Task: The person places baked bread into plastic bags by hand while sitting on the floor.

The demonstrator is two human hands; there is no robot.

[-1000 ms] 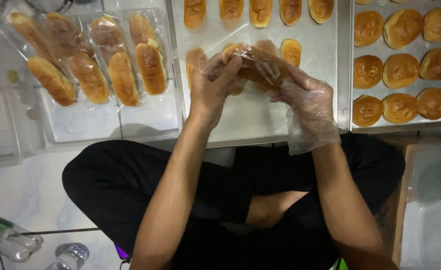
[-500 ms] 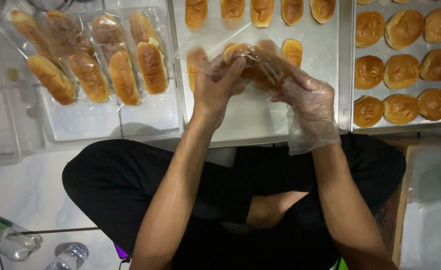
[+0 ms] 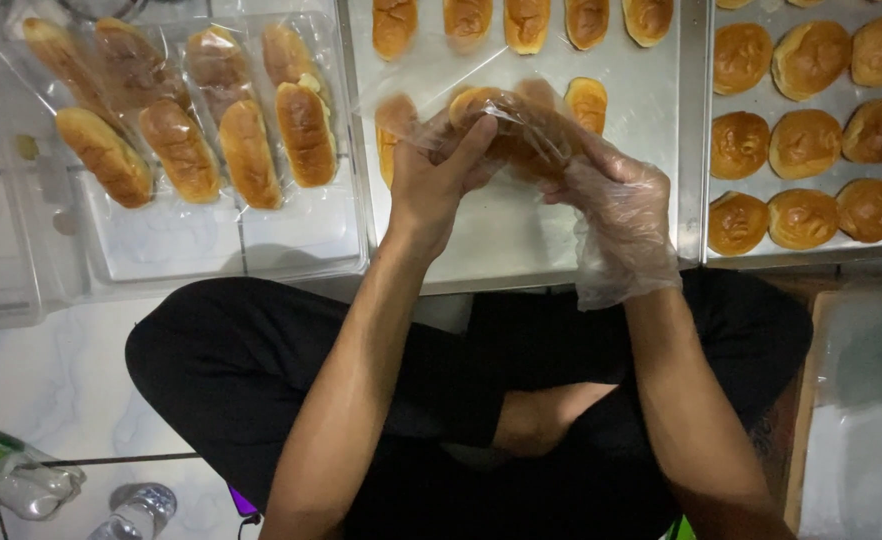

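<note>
Both hands clamp one bun in a clear bag (image 3: 506, 125) — bare left hand (image 3: 441, 175) pinching the film, gloved right hand (image 3: 616, 205) cupping it — just above the middle tray (image 3: 521, 235). Best done gently, I judge, without squashing it; wrapped buns (image 3: 181, 135) lie left of the fingers, round ones (image 3: 806, 140) right.

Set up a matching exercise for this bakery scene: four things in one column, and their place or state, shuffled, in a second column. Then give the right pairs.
Things:
1. left hand
2. right hand
3. wrapped long buns
4. round buns

Place or state:
A. on the metal tray at far right
B. bare, gripping the clear bag with a bun in it
C. in the clear plastic tray at left
D. covered by a thin plastic glove

Pairs: 1-B, 2-D, 3-C, 4-A
</note>
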